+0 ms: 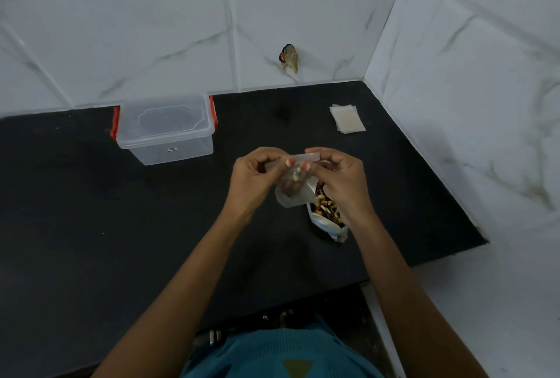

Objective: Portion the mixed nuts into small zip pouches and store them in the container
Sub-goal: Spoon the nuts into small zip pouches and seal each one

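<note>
Two hands work above the black surface (pixel 91 211), right of its middle, and one small zip pouch (pixel 295 194) hangs between them. The left hand (pixel 253 179) pinches the pouch's top strip at its left end and the right hand (pixel 344 179) pinches the same strip at its right end. Each grip is narrow, thumb and fingertips closed on the plastic. The pouch is clear and a little crumpled, its top strip stretched level between the hands. A small clump of brown and pale nuts shows through its upper half, and its lower edge hangs loose.

One bag of mixed nuts (pixel 325 215) lies open on the surface just below the right hand, partly hidden by the wrist, nearer the right edge than the left. It is whitish, with brown and cream pieces showing inside. One container (pixel 165 130), clear plastic with its lid on and two red latches, one on each short side, stands at the back edge left of the middle, well apart from the hands. One stack of flat pouches (pixel 348 118) lies near the back right corner; the number of sheets cannot be told.

Black surface runs from the container down to the front edge on the left, and between the hands and the back edge. Tiled wall (pixel 454 105) meets the back and right edges, with one torn patch (pixel 289 58) above the back edge
</note>
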The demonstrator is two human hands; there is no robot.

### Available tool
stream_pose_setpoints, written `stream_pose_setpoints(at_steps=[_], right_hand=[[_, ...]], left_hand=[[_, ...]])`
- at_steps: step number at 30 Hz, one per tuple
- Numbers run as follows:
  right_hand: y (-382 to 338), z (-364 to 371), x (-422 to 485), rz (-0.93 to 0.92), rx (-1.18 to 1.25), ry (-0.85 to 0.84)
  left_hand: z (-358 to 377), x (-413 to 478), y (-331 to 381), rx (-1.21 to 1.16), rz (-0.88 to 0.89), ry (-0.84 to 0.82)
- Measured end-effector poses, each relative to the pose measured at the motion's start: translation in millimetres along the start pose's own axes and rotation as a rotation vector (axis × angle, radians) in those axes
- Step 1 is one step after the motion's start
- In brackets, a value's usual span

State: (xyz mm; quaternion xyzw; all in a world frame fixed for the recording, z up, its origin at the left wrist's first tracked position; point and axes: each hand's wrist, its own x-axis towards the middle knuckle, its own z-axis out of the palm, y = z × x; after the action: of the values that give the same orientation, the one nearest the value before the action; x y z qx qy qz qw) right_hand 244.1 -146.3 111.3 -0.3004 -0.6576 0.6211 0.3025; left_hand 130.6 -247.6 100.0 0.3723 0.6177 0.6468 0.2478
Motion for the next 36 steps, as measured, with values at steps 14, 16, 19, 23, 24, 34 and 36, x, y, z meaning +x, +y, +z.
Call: stream_pose_setpoints(at_steps=[14, 16, 19, 23, 24, 34, 36], right_hand=[[-2, 8, -1, 0.106, 0.123, -0.081], [-3, 8, 0, 0.108, 0.150, -0.094], [-5, 5, 0, 0.126, 0.206, -0.141], [-3, 5, 2, 0.100, 0.170, -0.057], [-2, 6, 2, 0.079, 0.144, -0.029], [1, 10, 1, 0.089, 0.068, 0.030], [1, 7, 0, 0.103, 0.129, 0.003]], left_hand=[[-3, 1, 11, -0.055, -0.093, -0.038], [-4, 2, 13, -0.073, -0.109, -0.034], [-4, 3, 15, -0.092, -0.128, -0.012], [-4, 3, 15, -0.080, -0.126, -0.009], [-3, 3, 15, -0.089, -0.126, -0.006], [-2, 1, 11, -0.040, -0.091, 0.014], [-3, 1, 11, -0.040, -0.089, 0.014]])
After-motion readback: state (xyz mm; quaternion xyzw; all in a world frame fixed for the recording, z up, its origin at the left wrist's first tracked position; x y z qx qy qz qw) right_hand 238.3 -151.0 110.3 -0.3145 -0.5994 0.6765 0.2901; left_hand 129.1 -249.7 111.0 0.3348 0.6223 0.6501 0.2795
